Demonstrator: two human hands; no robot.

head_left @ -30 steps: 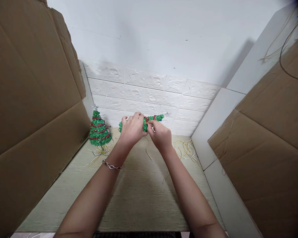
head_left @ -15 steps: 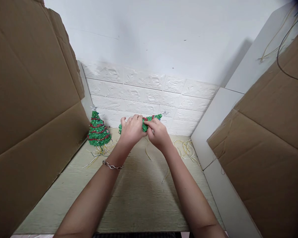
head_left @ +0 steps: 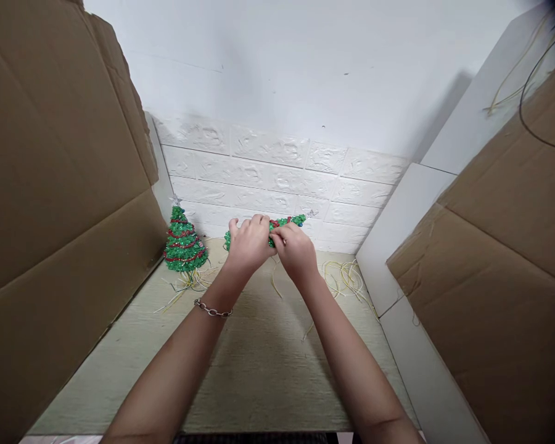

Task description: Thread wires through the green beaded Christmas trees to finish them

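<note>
A small green beaded Christmas tree [head_left: 292,221] with red garland and a clear star tip lies tilted sideways between my hands, its star pointing right. My left hand [head_left: 251,243] is wrapped over the tree's wider part and covers much of it. At the tree's middle, the thumb and fingertips of my right hand [head_left: 295,250] are pinched together against the beads. Whether a separate bead or string sits in that pinch cannot be made out. To the left, a second beaded Christmas tree [head_left: 185,243] stands upright with its star on top.
Loose yellow and white strings [head_left: 346,277] lie at the table's right rear, and more strings [head_left: 189,283] lie around the standing tree's base. Cardboard sheets rise on the left [head_left: 65,160] and right [head_left: 494,259]. A white brick-pattern wall [head_left: 268,166] closes the back.
Both hands and the held tree have shifted slightly to the right. The right fingertips have drawn in closer on the tree's beads. The standing tree stays in place.
</note>
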